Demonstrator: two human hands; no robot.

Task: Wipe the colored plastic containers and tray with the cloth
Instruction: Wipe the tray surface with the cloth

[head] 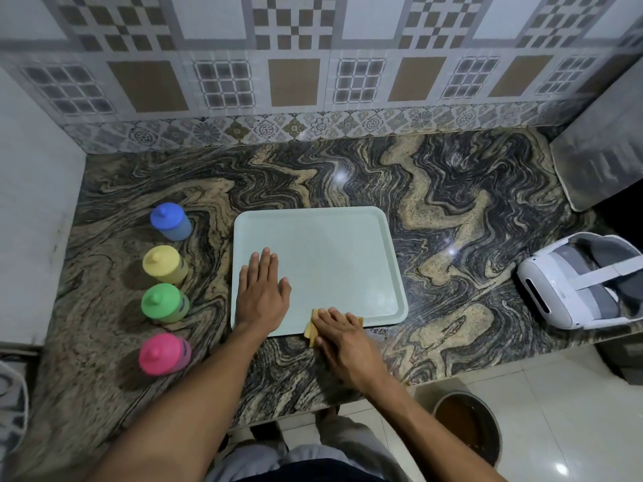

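Pale-green tray (334, 245): pin flat on the granite counter (452, 210) with the straight-fingered left hand (262, 293), sweep the yellow cloth (309, 333), pressed under the flat-fingered right hand (344, 337), from near rim outward.

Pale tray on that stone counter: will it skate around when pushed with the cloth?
Likely slides: the counter shows glossy highlights, and the tray looks like thin, light plastic. The left hand lies flat on it, probably to steady it, while the right hand presses the cloth at its near edge.
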